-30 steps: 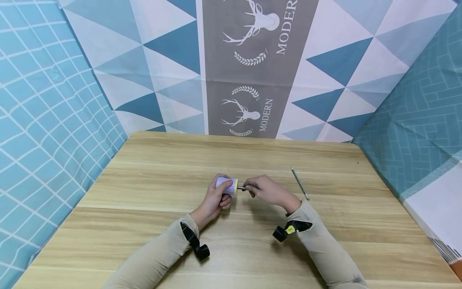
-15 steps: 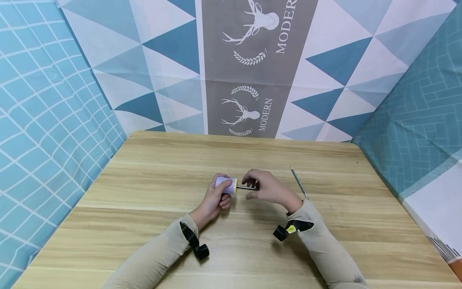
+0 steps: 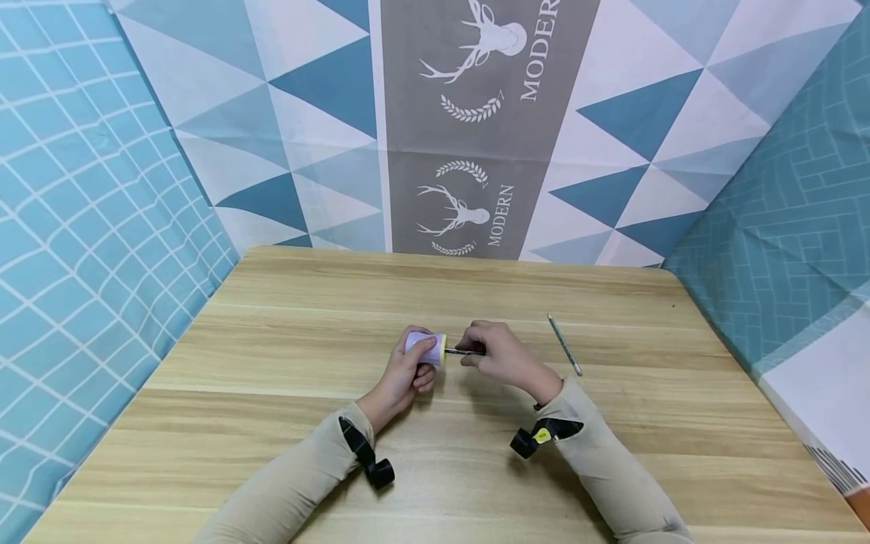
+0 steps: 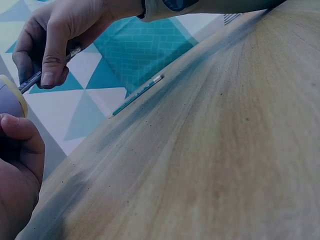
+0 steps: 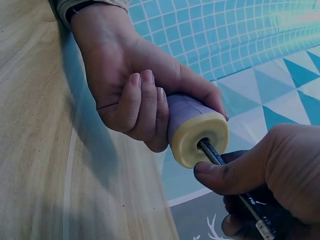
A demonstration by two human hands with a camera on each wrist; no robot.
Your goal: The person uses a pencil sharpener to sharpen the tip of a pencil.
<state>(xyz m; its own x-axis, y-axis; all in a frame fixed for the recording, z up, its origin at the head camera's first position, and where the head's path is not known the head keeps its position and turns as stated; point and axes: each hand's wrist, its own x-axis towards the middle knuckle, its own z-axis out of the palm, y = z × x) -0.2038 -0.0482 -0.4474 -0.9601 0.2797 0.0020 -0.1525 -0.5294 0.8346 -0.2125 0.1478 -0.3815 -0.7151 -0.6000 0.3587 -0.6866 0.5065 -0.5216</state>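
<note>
My left hand grips a purple pencil sharpener with a yellow end, its fingers wrapped round the body and its thumb along one side. The yellow end faces my right hand. A dark pencil with lettering stands in the hole of that end, its tip hidden inside. In the right wrist view, my right thumb and fingers pinch this pencil a short way out from the hole. The fingertips look darkened. Both hands are above the table.
A second, greenish pencil lies on the wooden table to the right of my right hand. Patterned cloth hangs behind the table and along both sides. A strap with a small camera is on each wrist.
Half a second ago the right fingers were spread around the pencil; they have closed on it again. The left hand and sharpener stay almost in place.
</note>
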